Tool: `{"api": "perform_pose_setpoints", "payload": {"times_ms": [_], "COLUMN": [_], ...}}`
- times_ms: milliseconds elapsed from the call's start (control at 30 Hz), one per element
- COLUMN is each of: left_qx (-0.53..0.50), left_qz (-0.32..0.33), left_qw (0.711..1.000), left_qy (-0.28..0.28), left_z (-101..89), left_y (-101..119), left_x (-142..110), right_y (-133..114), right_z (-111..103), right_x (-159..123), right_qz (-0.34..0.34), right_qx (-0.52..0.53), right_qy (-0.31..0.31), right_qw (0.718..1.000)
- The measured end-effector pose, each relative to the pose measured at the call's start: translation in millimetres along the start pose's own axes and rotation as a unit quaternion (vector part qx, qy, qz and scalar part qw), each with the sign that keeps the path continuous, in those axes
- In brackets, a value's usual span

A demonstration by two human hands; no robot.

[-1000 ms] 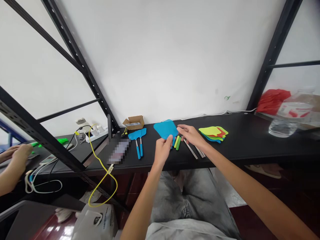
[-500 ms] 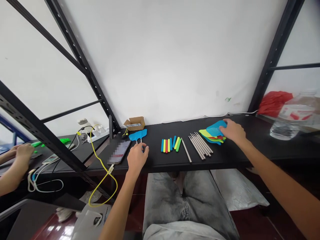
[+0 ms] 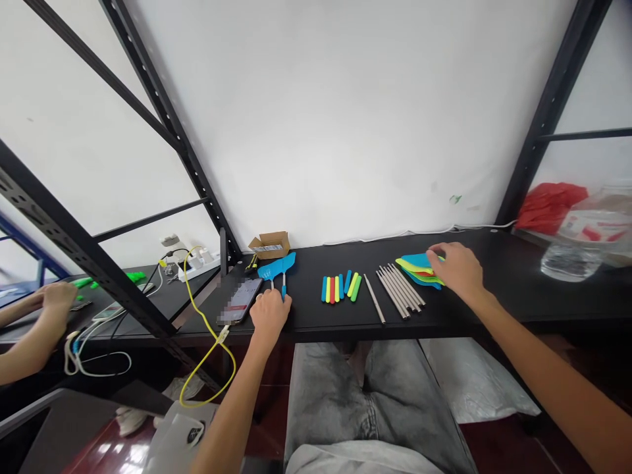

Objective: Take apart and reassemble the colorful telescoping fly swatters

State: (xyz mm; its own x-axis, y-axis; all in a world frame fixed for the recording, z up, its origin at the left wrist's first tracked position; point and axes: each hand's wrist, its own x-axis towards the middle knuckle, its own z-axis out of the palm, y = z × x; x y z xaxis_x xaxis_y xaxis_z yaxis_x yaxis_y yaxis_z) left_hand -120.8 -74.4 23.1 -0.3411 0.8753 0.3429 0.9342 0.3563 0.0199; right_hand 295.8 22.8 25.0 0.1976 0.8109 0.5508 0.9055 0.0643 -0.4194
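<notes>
Right hand: at the near edge of the pile of flat coloured heads; lower than a moment ago, when it carried a blue head over the pile. Fingers curved; whether they pinch anything or have let go, cannot tell.
Blue head: looks to lie on top of the pile, flatter than half a second back. Reads as set down, or nearly so.
Left hand: over the handles of the two blue swatters, further down on them than before. Fingertips meet a blue handle; clenched or merely resting, cannot tell.
Swatters: side by side, heads toward the wall, near the small open carton. Shafts partly hidden by the hand.
Coloured sticks: short row in blue, yellow and red, with a yellow and a green one angled at its right end; untouched.
Metal rods: slanted group just beside the pile; one lone rod apart, between group and sticks.
Phone: left of the left hand, yellow cable running off its near end.
Far left: another person's hands near green pieces.
Meaning: hands now at separate items, parts between them loose on the black tabletop.
</notes>
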Motion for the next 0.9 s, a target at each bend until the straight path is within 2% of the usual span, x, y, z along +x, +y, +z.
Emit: {"api": "perform_pose_setpoints", "payload": {"times_ms": [100, 133, 200, 233, 300, 400, 467, 667, 800, 900], "left_qx": [-0.042, -0.066, -0.124, -0.15, -0.195, -0.252, -0.281, -0.341, -0.411, -0.507], "left_qz": [-0.003, 0.001, 0.034, 0.055, 0.095, 0.135, 0.144, 0.166, 0.165, 0.172], "left_qw": [0.999, 0.998, 0.992, 0.987, 0.976, 0.958, 0.949, 0.925, 0.894, 0.841], "left_qy": [0.018, 0.017, 0.017, 0.023, 0.025, 0.024, 0.016, -0.016, -0.062, -0.082], "left_z": [-10.5, -15.0, -23.8, -27.4, -31.9, -31.8, -29.4, -23.8, -21.1, -19.1], "left_y": [17.6, 26.0, 46.2, 57.7, 81.4, 112.4, 126.8, 146.0, 150.1, 151.0], "left_x": [-10.5, -15.5, -27.1, -33.5, -46.3, -62.4, -69.3, -75.6, -76.3, -75.8], "right_y": [-28.4, -40.7, -68.0, -82.0, -107.6, -133.4, -140.8, -142.6, -141.7, -142.2], "right_z": [-0.2, 1.4, 7.0, 10.5, 18.0, 27.2, 30.3, 29.3, 30.3, 32.0], "right_x": [-15.0, -20.5, -31.6, -37.0, -46.4, -54.6, -56.1, -53.1, -50.5, -48.8], "right_qz": [-0.071, -0.088, -0.079, -0.055, 0.011, 0.106, 0.144, 0.19, 0.193, 0.206], "right_qx": [0.108, 0.157, 0.273, 0.338, 0.469, 0.604, 0.651, 0.725, 0.756, 0.773], "right_qy": [0.008, -0.016, -0.095, -0.143, -0.226, -0.259, -0.248, -0.253, -0.231, -0.205], "right_qw": [0.992, 0.984, 0.954, 0.929, 0.854, 0.746, 0.703, 0.612, 0.582, 0.563]}}
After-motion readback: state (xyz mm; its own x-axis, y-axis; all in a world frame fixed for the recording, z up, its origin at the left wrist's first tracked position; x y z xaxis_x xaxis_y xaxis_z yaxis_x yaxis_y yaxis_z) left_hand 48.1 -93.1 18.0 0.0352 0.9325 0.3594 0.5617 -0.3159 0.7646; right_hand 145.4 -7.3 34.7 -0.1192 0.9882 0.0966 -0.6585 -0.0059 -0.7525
